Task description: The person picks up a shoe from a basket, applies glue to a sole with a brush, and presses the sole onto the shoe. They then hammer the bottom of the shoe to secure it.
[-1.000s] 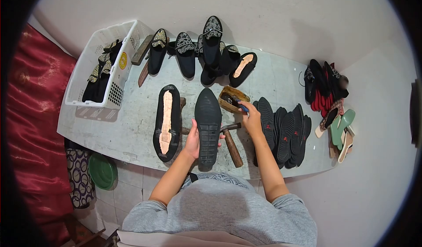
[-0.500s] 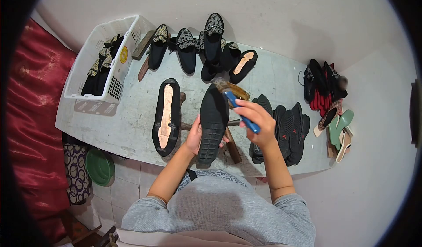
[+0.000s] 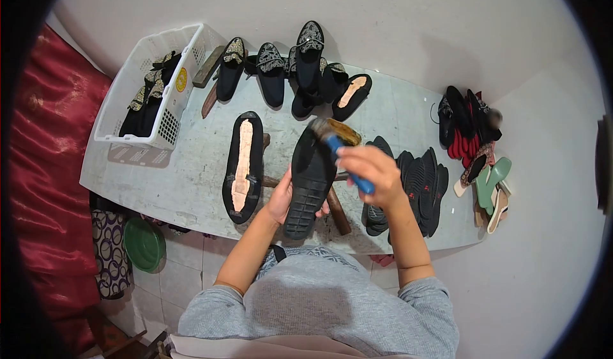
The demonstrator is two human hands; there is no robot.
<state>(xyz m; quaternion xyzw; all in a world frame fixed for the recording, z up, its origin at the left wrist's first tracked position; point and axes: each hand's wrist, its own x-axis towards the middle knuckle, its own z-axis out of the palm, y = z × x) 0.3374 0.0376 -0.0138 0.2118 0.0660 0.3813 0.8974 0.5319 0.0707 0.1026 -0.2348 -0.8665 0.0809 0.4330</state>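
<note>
My left hand [image 3: 281, 198] grips a black shoe sole [image 3: 309, 183] around its middle, with fingertips showing at its right edge. The sole's ridged face is up. In my right hand [image 3: 373, 172] is a brush with a blue handle [image 3: 363, 183]; its bristles [image 3: 321, 128] lie on the upper end of the sole. A yellowish container [image 3: 345, 132] sits just behind the brush, partly hidden. To the left lies a black shoe [image 3: 242, 167] bottom up, with a pale strip along it. Wooden-handled tools [image 3: 336, 211] lie partly under the sole.
A white basket [image 3: 165, 113] of shoes stands at the back left. Black shoes [image 3: 271, 81] line the table's [image 3: 191, 183] back. Stacked black soles [image 3: 424, 196] lie to the right; more shoes [image 3: 469, 123] and green and beige pieces [image 3: 491, 183] are farther right.
The brush has moved slightly left and down on the sole with my right hand, and its handle is angled differently. The sole has tilted a little.
</note>
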